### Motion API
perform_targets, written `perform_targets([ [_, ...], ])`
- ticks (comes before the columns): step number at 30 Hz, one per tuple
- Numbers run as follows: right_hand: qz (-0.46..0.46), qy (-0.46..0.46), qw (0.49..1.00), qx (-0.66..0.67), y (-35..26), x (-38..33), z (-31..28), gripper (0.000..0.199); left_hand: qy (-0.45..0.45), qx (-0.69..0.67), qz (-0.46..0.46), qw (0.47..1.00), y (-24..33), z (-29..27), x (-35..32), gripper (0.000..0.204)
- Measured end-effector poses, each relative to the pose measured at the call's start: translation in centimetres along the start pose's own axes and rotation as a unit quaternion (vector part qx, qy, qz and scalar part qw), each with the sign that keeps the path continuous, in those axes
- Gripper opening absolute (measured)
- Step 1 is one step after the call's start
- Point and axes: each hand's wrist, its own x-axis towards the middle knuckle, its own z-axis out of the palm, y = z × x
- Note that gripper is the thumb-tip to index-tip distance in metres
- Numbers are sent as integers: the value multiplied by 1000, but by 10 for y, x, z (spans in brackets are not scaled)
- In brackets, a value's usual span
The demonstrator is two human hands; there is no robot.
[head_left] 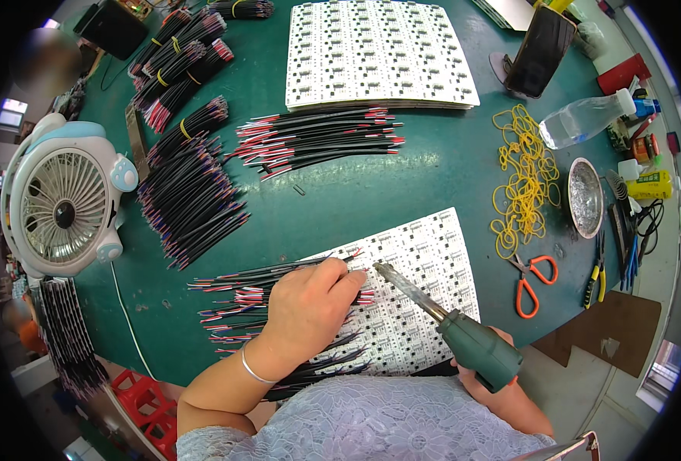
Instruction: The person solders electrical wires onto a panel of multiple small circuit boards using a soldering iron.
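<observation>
A white panel of small circuit boards [433, 253] lies at an angle on the green table in front of me. Short black cables [240, 315] with red, white and blue stripped ends lie across its left part, some reaching past its edge. My left hand [303, 307] is over these cables, thumb and fingers pinched together on a cable end close to the panel's surface. Gripped in my right hand [473, 378] is a soldering iron [475, 346] with a thick green handle. Its metal tip points up and left, just right of my left fingertips; whether it touches the panel I cannot tell.
Stacked panels [379, 54] stand at the back, with loose cables [317, 142] before them. Bundled cables [191, 207] and a fan [64, 207] are left. Rubber bands [521, 177], orange scissors [526, 288], a metal bowl [585, 198], bottle [583, 123] and phone [540, 54] are right.
</observation>
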Motion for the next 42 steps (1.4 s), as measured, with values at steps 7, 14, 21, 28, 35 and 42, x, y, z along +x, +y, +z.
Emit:
perform_targets([
  [7, -27, -4, 997, -78, -3, 6, 1, 20, 7, 8, 4, 1000, 0, 1, 0, 27],
  [14, -89, -1, 987, -136, 0, 10, 0, 36, 10, 13, 1, 1000, -1, 0, -1, 27],
  [21, 71, 243, 963, 94, 11, -13, -2, 32, 12, -13, 25, 1000, 3, 3, 3, 32],
  [28, -11, 523, 849, 82, 16, -17, -76, 43, 3, 2, -15, 1000, 5, -1, -2, 35],
  [35, 120, 531, 837, 53, 48, -12, -88, 28, 11, 31, 1, 999, 4, 2, 2, 30],
  [42, 99, 302, 915, 249, 16, -27, -25, 57, -1, 11, 77, 997, -4, -1, 1, 22],
])
